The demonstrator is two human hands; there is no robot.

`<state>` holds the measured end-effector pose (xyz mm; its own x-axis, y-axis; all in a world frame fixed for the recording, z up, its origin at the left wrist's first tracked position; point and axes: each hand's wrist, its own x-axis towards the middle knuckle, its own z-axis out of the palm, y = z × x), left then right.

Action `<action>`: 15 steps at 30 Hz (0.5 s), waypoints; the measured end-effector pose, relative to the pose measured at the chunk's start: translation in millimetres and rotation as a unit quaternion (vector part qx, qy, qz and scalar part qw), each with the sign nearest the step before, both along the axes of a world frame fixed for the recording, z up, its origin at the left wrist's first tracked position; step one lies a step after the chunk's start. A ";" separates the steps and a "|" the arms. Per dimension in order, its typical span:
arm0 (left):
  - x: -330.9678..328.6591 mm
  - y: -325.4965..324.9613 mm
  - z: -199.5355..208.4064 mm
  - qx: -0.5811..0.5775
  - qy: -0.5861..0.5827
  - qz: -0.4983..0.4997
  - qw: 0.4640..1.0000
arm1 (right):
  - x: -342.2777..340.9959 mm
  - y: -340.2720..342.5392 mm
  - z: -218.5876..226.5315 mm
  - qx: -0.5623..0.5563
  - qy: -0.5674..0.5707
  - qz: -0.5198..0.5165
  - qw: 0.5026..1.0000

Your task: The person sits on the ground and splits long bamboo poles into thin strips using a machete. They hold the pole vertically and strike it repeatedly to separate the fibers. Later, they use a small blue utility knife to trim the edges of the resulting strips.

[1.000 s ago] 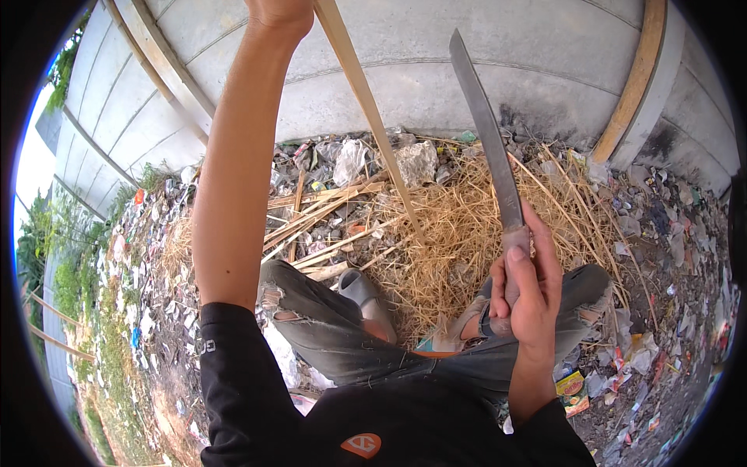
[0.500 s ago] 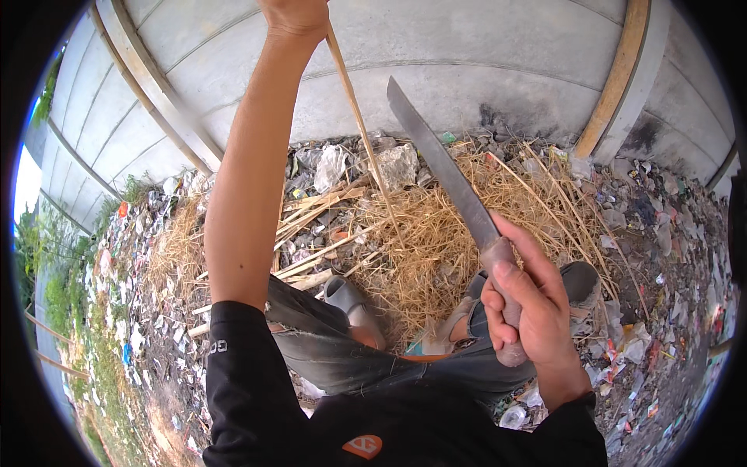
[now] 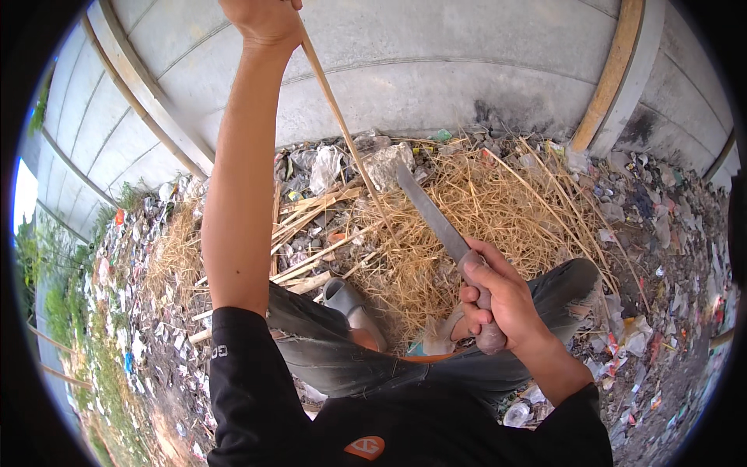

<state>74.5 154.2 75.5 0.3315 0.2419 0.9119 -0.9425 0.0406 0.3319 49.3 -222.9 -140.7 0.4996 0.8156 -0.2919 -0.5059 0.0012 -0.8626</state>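
At the top edge my left hand (image 3: pixel 264 19) is closed round the upper end of a thin bamboo strip (image 3: pixel 338 113); its fingers are partly cut off by the frame. The strip slants down to the right, its lower end at the pile of straw-like shavings (image 3: pixel 467 210). My right hand (image 3: pixel 502 300) grips the brown handle of a machete (image 3: pixel 437 216). Its long grey blade points up and to the left, over the shavings, to the right of the strip and apart from it.
A grey panel wall (image 3: pixel 436 86) rises ahead, with a wooden post (image 3: pixel 611 74) against it. Split bamboo pieces (image 3: pixel 311 214) lie left of the shavings. Plastic litter (image 3: pixel 638 335) covers the ground. My bent legs and a grey shoe (image 3: pixel 350 311) are close below.
The machete has swung down, its blade now lower and nearer the strip's lower part. My left hand has shifted slightly left and up with the strip.
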 end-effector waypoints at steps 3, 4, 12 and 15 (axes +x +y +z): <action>-27.5 -5.9 -6.4 0.034 -0.015 0.216 0.976 | 8.6 -6.0 36.2 0.116 -0.113 -0.103 0.981; -28.3 -3.6 -6.2 0.035 -0.012 0.197 0.980 | 6.8 -10.3 64.4 0.191 -0.154 -0.142 0.959; -28.0 -12.2 -5.2 0.006 -0.018 0.159 0.987 | -35.0 22.2 21.1 0.303 -0.246 -0.119 0.913; -42.8 2.3 -10.2 0.058 -0.027 0.170 0.983 | -19.1 2.4 -16.5 0.095 -0.180 0.028 0.979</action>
<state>31.7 156.5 65.3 0.1989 0.2235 0.9542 -0.9116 -0.3152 0.2639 30.2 -220.5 -157.2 0.4946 0.8674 0.0538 -0.1737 0.1593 -0.9718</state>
